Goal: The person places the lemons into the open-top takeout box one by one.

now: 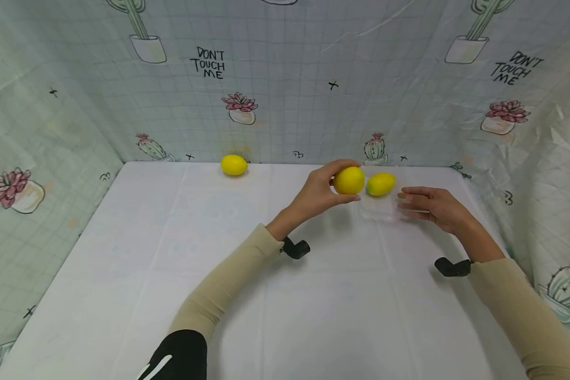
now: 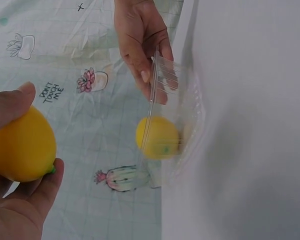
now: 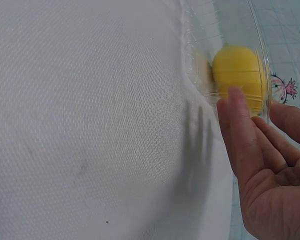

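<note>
Left hand (image 1: 319, 194) grips lemon (image 1: 349, 180) beside clear tray (image 1: 379, 208)

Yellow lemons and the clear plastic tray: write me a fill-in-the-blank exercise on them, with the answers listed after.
1. The left hand holds a round yellow ____.
2. The right hand touches the clear plastic tray, which has ____ lemon inside.
3. The lone yellow lemon lies on the white table near the ____ wall.

Missing words: lemon; one; back
</note>
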`<state>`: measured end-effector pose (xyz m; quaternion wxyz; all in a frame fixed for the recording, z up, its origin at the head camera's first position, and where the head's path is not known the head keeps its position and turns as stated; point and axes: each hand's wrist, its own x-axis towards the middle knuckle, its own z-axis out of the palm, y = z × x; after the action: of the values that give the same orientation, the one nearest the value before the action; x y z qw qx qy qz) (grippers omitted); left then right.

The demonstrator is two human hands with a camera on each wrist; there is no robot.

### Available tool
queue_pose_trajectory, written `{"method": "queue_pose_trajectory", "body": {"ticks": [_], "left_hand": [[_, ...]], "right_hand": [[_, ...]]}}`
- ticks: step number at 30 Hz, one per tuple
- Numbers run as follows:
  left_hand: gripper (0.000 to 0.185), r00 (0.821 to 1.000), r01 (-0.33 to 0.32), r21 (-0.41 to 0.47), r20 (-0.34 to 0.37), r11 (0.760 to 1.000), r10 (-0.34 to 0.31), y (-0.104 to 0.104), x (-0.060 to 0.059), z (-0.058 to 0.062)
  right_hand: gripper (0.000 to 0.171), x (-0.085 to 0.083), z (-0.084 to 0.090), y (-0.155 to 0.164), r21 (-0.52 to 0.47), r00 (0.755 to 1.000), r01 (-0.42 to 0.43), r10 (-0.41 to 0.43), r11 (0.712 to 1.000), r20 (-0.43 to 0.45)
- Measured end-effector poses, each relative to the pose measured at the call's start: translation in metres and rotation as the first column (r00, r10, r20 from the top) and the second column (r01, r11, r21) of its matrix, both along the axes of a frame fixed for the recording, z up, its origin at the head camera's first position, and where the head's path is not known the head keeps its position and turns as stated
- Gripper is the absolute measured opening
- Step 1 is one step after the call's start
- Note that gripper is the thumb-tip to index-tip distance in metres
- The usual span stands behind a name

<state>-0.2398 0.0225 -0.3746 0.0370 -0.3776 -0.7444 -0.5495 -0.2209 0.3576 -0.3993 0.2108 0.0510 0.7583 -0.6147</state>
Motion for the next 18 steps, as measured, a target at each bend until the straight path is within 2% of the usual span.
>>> {"method": "queue_pose_trajectory", "body": {"ticks": [6,13,18], "left_hand": [[0.066,0.999,-0.021,-0.047,0.024,0.999,0.022,0.008,-0.004,0.0],[0.065,0.995,-0.095,-0.123,-0.055,0.988,0.088,0.02,-0.008,0.002],[0.063,0.993,-0.116,-0.115,-0.032,0.987,0.113,0.031,-0.013,-0.001]], "right_hand": [[0.069,-0.001,0.0,0.001,-0.004,1.0,0.005,-0.005,1.0,-0.004],[0.069,0.0,0.001,0.001,-0.005,1.0,0.001,-0.001,1.0,-0.008],[0.07,0.0,-0.001,0.001,0.01,1.0,0.004,-0.004,1.0,-0.002]]}}
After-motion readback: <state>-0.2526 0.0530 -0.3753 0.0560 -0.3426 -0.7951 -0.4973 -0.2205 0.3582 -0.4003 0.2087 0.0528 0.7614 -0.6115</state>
